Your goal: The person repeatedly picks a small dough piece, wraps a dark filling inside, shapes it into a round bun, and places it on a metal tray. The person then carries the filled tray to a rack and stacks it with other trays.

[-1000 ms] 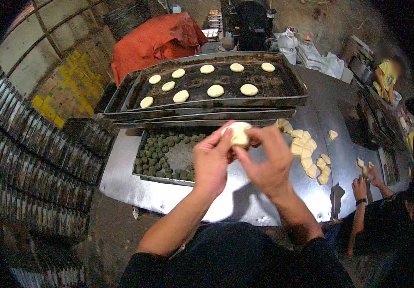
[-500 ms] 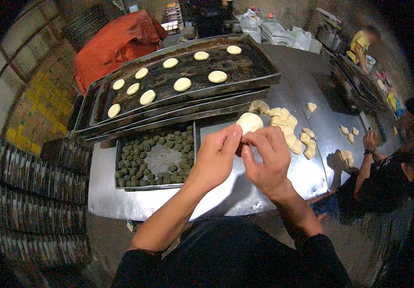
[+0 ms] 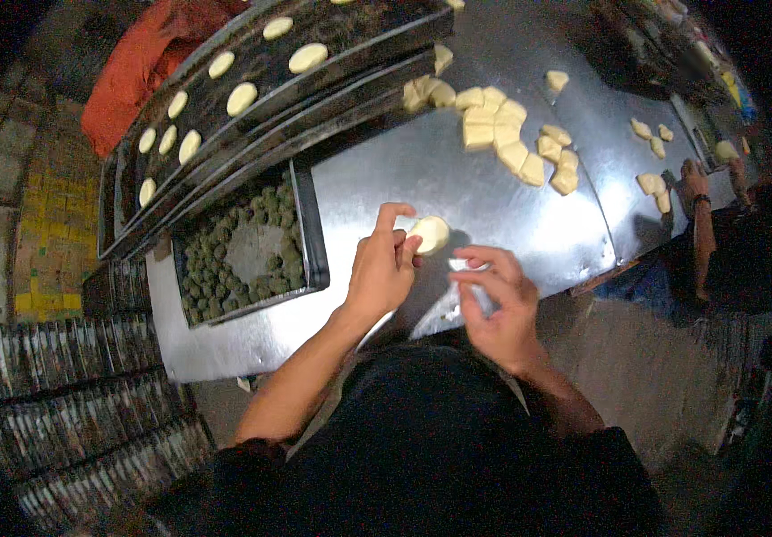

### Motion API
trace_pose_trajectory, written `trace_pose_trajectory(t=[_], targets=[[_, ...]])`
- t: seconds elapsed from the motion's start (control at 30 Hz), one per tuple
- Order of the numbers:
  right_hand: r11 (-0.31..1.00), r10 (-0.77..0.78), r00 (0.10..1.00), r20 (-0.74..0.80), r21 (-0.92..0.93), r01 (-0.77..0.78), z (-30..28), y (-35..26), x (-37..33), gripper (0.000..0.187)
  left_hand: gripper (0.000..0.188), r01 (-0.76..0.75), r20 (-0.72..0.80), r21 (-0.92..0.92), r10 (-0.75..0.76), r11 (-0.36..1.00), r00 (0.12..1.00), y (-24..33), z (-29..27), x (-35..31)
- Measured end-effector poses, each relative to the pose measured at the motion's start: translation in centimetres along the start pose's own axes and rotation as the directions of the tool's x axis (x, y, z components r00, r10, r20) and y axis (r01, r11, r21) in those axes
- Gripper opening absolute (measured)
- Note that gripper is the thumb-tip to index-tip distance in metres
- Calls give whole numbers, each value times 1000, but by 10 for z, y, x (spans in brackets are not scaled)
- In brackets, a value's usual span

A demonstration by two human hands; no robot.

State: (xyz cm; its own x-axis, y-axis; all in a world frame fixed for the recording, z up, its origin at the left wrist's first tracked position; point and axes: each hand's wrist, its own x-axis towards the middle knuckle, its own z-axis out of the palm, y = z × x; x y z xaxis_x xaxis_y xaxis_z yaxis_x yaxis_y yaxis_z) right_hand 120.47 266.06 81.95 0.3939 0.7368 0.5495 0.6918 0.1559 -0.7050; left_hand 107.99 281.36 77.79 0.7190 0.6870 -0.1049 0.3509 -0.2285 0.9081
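Half a second ago both hands worked one dough round; now the left hand point(image 3: 384, 277) alone has it, and the dough round point(image 3: 433, 234) is pinched in that grip between thumb and fingers, out above the bare worktop point(image 3: 359, 170). The right hand point(image 3: 504, 313) has come away and sits apart at about 4 o'clock from it, its grip parted, with a gap between thumb and forefinger. The view has swung too, so that the stacked baking trays point(image 3: 265, 70) lie steeper at 10 o'clock, their far end cut off.

Around the held dough, from left to right: at 8 o'clock stand rows of thin, upright-edged metal sheets point(image 3: 90, 389). At 10 o'clock, behind the baking trays, hangs a red cloth point(image 3: 144, 72); pale dough rounds point(image 3: 242, 99) lie on the top tray. At 9 o'clock, a rectangular metal pan point(image 3: 312, 224) holds dark green balls point(image 3: 211, 268); its end wall stands between them and the left hand, and the baking trays cover its far side. Cut dough pieces point(image 3: 480, 130) curve across 1 to 2 o'clock. Near 3 o'clock, a co-worker's hand point(image 3: 695, 183) is beside smaller dough pieces point(image 3: 652, 185).
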Motion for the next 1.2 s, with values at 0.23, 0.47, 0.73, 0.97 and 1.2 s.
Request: trace_pose_trajectory(t=[0.23,0.47,0.73,0.97,1.2], targets=[[997,59,998,12,-52,-58,3,24,29,29,21,391,320,-468,-261,793,911,-108,59,29],[852,5,1000,11,-524,1,83,35,78,60,58,318,61,-719,-400,618,915,-87,17,-8],[884,235,942,239,-456,-105,139,111,-14,65,26,119,-68,-369,-154,922,986,-53,-7,100],[873,414,822,391,-425,-237,66,86,-33,40,50,-213,-103,518,308,828,946,-30,147,268],[793,461,724,512,129,-596,4,96,-7,31,37,-245,192,421,178,873,965,-73,114,186]])
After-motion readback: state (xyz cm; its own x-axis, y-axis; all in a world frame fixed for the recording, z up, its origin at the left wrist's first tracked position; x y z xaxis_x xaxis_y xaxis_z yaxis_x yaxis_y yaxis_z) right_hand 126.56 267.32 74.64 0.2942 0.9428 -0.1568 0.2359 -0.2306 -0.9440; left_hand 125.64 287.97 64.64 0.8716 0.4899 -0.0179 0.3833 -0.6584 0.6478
